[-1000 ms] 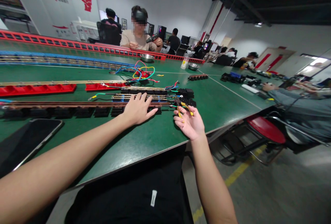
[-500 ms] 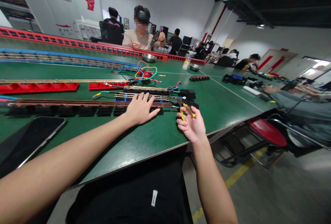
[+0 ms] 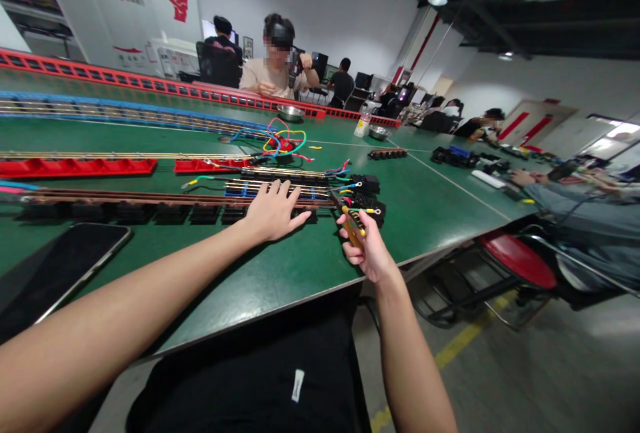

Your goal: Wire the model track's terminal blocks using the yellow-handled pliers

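My left hand (image 3: pixel 273 212) lies flat with fingers spread over a long black assembly (image 3: pixel 185 213) of copper-coloured rods, pressing on its right part. In my right hand (image 3: pixel 369 246) is a pair of yellow-handled pliers (image 3: pixel 353 232), its dark jaws pointing up and left at the rod ends. Whether the jaws grip anything is too small to tell. Just beyond the pliers, a green-and-yellow wire (image 3: pixel 367 210) and a blue wire (image 3: pixel 350 186) end in ring terminals. Several rods with blue holders run beside my left fingertips.
A phone (image 3: pixel 75 266) lies at the left on the green table (image 3: pixel 430 203). Red trays (image 3: pixel 80 168), a blue rail (image 3: pixel 125 110) and loose coloured wires (image 3: pixel 300 136) lie farther back. Metal bowls and a bottle (image 3: pixel 361 123) stand beyond. A co-worker (image 3: pixel 270 73) sits opposite with a drill.
The pliers in my right hand have turned, their jaws shifting left and their handles drawing closer together. The ring-terminal wires now show more plainly. My left hand has stayed in place.
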Demonstrator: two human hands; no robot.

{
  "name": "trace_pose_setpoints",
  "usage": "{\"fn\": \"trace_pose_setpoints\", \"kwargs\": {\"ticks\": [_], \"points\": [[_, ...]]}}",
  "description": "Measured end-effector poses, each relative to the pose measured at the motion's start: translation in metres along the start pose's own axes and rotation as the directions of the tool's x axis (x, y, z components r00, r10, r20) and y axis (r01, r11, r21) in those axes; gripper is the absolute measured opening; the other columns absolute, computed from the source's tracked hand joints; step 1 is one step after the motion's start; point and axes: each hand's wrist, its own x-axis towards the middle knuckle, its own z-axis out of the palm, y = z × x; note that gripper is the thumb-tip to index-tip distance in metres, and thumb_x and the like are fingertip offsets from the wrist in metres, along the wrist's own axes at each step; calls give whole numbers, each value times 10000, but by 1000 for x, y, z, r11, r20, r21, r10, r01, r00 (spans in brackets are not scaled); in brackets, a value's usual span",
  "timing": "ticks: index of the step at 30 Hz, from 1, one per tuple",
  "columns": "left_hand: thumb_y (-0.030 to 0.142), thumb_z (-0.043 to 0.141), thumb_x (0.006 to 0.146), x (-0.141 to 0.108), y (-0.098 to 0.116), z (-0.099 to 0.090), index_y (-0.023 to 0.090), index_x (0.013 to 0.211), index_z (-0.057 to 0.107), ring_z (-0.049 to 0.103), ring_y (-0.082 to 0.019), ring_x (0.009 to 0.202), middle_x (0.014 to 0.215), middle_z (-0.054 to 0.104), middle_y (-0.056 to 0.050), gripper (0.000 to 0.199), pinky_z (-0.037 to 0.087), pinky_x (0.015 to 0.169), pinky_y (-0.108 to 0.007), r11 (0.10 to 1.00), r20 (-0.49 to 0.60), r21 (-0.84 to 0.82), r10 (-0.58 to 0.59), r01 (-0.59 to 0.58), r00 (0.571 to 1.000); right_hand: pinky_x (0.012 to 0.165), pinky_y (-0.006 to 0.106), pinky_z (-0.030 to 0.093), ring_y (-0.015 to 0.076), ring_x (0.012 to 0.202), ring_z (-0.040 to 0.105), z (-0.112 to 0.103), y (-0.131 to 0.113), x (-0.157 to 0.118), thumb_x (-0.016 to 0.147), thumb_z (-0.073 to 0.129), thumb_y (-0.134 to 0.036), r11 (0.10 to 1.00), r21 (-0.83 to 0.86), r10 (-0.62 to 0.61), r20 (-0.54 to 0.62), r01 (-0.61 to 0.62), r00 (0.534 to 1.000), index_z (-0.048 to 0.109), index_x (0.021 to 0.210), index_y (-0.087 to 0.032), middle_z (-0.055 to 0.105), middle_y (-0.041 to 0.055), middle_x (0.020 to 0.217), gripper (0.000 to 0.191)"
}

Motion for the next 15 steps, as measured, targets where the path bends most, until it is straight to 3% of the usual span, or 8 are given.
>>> {"fn": "trace_pose_setpoints", "kwargs": {"ticks": [15], "points": [[631, 275, 946, 1, 0, -1, 143, 1400, 478, 452, -361, 1281, 1424, 484, -191, 697, 333, 1023, -484, 1000, -12, -4, -1, 1, 1000, 372, 147, 56, -3, 378, 208, 3, 3, 6, 730, 604, -662, 993, -84, -90, -94, 82, 991, 534, 919, -227, 392, -84, 694, 480]]}}
